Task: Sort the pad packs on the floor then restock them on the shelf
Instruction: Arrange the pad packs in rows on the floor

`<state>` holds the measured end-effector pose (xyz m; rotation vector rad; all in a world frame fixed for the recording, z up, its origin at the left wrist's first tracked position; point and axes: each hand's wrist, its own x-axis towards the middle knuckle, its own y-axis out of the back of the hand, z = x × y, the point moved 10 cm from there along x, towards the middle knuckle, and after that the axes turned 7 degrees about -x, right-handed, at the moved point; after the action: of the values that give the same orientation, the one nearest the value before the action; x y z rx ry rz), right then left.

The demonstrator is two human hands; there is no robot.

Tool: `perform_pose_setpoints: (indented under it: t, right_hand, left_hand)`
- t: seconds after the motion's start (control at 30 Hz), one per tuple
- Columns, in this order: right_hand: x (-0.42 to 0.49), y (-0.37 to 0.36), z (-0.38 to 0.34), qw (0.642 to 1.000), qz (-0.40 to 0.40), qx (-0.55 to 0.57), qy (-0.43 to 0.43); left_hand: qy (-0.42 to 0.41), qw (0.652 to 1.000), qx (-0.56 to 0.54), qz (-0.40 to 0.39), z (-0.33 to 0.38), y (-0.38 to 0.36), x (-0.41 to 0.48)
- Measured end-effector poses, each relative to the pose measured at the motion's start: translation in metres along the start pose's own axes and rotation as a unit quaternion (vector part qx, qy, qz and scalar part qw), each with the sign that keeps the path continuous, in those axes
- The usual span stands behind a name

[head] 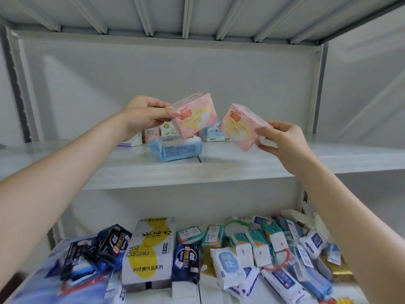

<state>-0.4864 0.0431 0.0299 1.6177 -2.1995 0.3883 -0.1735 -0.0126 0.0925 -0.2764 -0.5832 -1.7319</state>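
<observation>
White metal shelving fills the frame, with the ribbed underside of an upper board across the top and a pale grey shelf board (241,165) running across the middle. Above that board, at centre, the left hand (143,116) grips a pink plastic-wrapped pad pack (197,118) printed with a yellow heart. It holds the pack by its left end, fingers curled over the top and thumb on the front, with the right end tilted upward. Just to the right, the right hand (282,141) grips a second pink pad pack (237,128) of the same print by its right end, and this one is tilted the opposite way. The two packs are held up off the board, just beside each other. Below the left one, a light blue soft pack (175,149) lies flat on the board with its printed label facing the camera. Behind it, against the back wall, stand a pale blue and white pack (215,133), a white and green pack (168,129), a small dusty pink pack (151,134) and a white and lilac pack (133,140), partly hidden by the left wrist. Across the bottom of the frame lies a loose heap of goods. A long white and yellow carton (149,253) sits left of centre, with a dark navy pad pack (185,264) touching its right side and more navy packs (109,246) to its left. Right of centre are teal and white packs (258,244), a white wipes pack with a blue label (228,265) and a thin red ring (282,263).
</observation>
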Motion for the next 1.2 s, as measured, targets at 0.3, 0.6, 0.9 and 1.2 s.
perform_pose_setpoints:
  t: [0.3, 0.6, 0.9, 1.2]
  right_hand:
    - [-0.088, 0.009, 0.006, 1.000, -0.015, 0.003, -0.016]
    - [-0.168, 0.021, 0.023, 0.996, -0.082, 0.024, -0.037]
    - [-0.282, 0.043, 0.077, 0.987, -0.113, -0.031, -0.112]
    - [-0.390, 0.082, 0.119, 0.979, -0.107, -0.033, -0.172]
  left_hand:
    - [0.005, 1.000, -0.024, -0.012, 0.018, 0.001, -0.102]
    - [0.056, 0.997, -0.049, 0.017, 0.003, -0.014, -0.215]
    - [0.144, 0.989, -0.037, -0.004, -0.048, -0.063, -0.324]
    - [0.208, 0.976, -0.038, -0.046, -0.092, -0.107, -0.412]
